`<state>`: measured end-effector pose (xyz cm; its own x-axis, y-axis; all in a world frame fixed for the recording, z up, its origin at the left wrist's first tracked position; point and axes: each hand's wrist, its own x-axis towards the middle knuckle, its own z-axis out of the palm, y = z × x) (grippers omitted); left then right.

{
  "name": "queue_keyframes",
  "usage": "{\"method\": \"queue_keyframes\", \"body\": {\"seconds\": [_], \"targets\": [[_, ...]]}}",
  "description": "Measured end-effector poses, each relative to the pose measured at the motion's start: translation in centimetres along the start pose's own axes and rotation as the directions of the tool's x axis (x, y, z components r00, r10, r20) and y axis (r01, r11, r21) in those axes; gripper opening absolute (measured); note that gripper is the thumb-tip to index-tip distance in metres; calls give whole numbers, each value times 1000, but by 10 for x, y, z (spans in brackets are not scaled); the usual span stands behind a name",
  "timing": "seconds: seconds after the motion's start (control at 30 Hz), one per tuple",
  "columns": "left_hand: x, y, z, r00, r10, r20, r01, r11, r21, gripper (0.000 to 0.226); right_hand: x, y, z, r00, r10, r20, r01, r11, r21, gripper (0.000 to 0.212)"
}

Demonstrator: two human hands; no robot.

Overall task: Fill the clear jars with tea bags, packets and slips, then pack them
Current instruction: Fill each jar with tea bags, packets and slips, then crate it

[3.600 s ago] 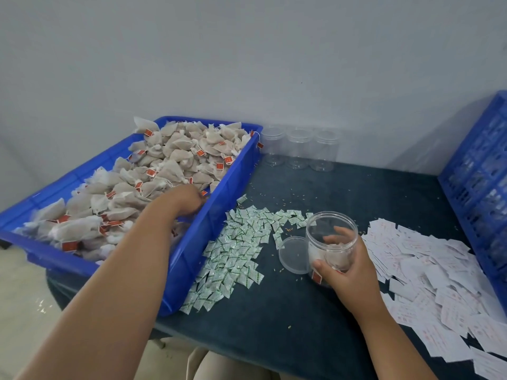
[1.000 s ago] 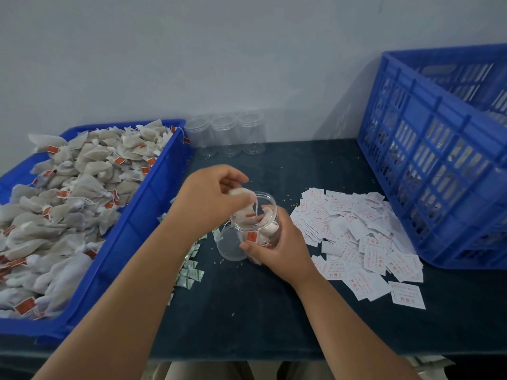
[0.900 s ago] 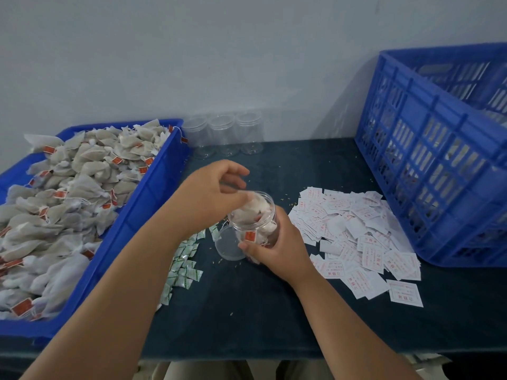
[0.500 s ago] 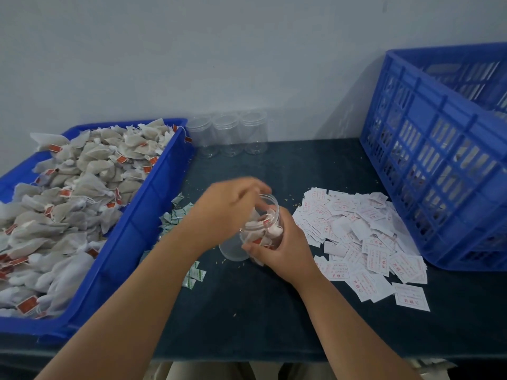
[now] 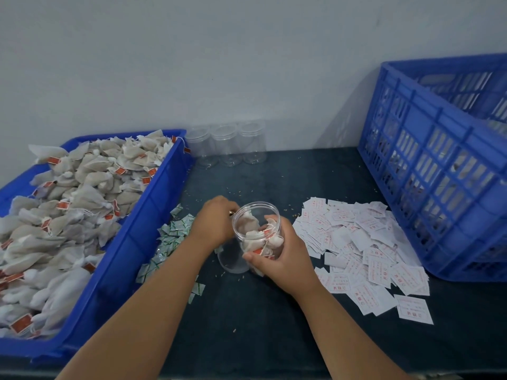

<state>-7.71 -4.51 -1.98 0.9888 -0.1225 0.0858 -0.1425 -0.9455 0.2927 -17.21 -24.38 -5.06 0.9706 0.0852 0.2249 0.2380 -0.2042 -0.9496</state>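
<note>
A clear jar [image 5: 255, 223] stands open on the dark table, partly filled with tea bags. My right hand [image 5: 282, 261] grips its lower right side. My left hand [image 5: 216, 223] is just left of the jar rim, above the small green packets [image 5: 170, 237]. Its fingers curl downward and away from view, so what they hold is hidden. The jar's clear lid [image 5: 231, 260] lies flat on the table against the jar's left foot. White slips with red print [image 5: 362, 253] are spread to the right. Tea bags [image 5: 68, 204] fill the blue tray [image 5: 129, 242] on the left.
Three empty clear jars [image 5: 226, 144] stand in a row against the wall at the back. A tall blue slatted crate [image 5: 439, 165] occupies the right side of the table. Loose crumbs dot the dark tabletop [image 5: 274, 325].
My left hand dropped tea bags into the jar, then left the opening and moved down to its left side over the green packets. My right hand kept its hold on the jar.
</note>
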Motion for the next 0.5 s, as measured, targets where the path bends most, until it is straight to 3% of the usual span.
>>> {"method": "queue_keyframes", "body": {"seconds": [0.1,0.2,0.27,0.33,0.4,0.5], "targets": [[-9,1,1,997,3,-79,-10,996,-85,21,0,1,1,1000,2,-3,-2,1000,-3,76],[-18,6,-4,970,-183,-159,120,933,-339,9,0,1,1,1000,3,-7,-3,1000,-3,75],[-22,11,-13,938,-283,-198,162,866,-473,15,-1,1,0,1000,10,-4,-10,1000,4,77],[-28,16,-30,914,-365,-179,165,736,-657,23,0,3,1,1000,18,2,-18,1000,3,85],[-36,21,-55,918,-350,-183,85,627,-774,29,0,4,1,1000,26,4,-26,1000,-6,88],[-51,33,-90,948,-174,-268,-102,628,-771,18,0,3,1,1000,28,4,-28,999,-23,84]]}}
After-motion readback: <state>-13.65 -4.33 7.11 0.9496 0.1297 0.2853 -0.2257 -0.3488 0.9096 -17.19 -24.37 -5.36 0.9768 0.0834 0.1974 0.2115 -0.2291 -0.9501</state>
